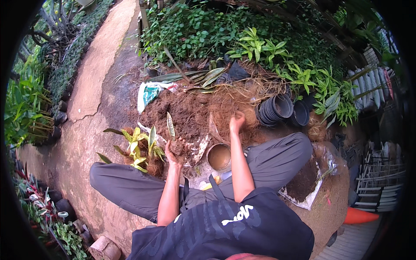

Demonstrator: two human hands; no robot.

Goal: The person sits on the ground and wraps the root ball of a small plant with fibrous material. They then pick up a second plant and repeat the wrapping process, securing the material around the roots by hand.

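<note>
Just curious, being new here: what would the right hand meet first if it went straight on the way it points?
Probably the loose brown fibre just beyond the right hand; depth is hard to judge, so the two may already touch.

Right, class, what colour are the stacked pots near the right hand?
The pots are black; the head view shows them best.
</note>
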